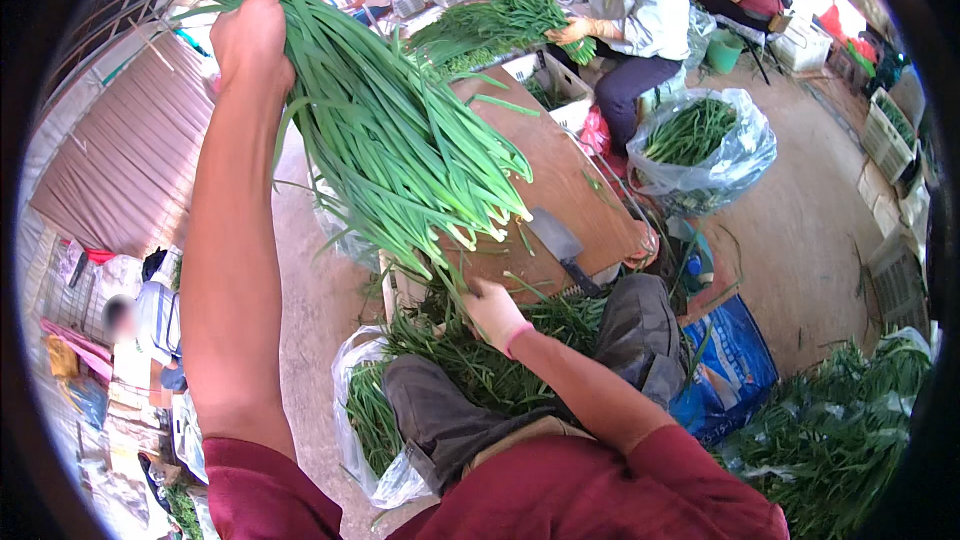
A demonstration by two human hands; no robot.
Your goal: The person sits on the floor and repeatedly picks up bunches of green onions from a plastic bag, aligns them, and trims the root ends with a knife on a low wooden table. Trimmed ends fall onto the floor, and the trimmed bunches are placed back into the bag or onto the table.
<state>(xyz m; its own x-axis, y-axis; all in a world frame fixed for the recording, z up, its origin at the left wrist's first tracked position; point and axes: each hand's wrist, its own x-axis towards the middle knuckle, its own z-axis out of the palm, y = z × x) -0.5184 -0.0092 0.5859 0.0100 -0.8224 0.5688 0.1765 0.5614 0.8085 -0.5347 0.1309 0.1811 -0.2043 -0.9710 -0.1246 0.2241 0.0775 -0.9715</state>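
Note:
My bare left hand [253, 34] is raised at the upper left, closed around the leafy end of a big bunch of green chives [390, 120]. The bunch slants down to the right, its pale stem ends over a brown wooden board [487, 262]. In a white glove with a pink cuff, my right hand [493, 313] is low, just below those stem ends; thin leaves touch its fingers, which are partly hidden, so its grip is unclear. A cleaver [556, 236] with a black handle lies on the board. Loose green leaves [495, 375] lie between my legs.
Beyond the board, a co-worker [637, 7] in a light jacket handles more chives. A plastic bag of leaves [701, 142] stands right of the board, another bag [375, 420] by my left leg. A white crate [577, 101] and a blue bag [731, 367] are nearby.

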